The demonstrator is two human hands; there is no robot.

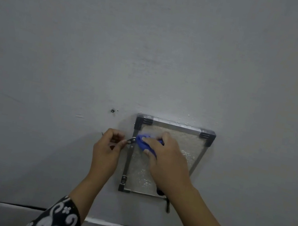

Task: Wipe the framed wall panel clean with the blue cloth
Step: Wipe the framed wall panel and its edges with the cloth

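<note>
The framed wall panel (pixel 190 146) hangs low on a grey wall (pixel 156 44), a metal frame with dark corner pieces around a pale, speckled pane. The right hand (pixel 165 159) lies with fingers fairly straight on the blue cloth (pixel 144 142), pressing it flat against the upper left part of the pane, just inside the frame's left rail. The left hand (pixel 107 145) is curled, its fingertips pinching a small metal tab (pixel 131 140) that sticks out from the left rail, which seems to steady the frame. The step in hand looks like the wiping itself, early on, since white specks show lower down the pane and along the wall above the top rail. To do it well, keep the palm flat so the cloth stays spread, work in overlapping passes from the top rail down, run the cloth into the corners, and keep the pinch on the tab firm so the panel does not swing. Patterned sleeves (pixel 59 218) cover both forearms. No container is in sight; the frame holds only its pane
</note>
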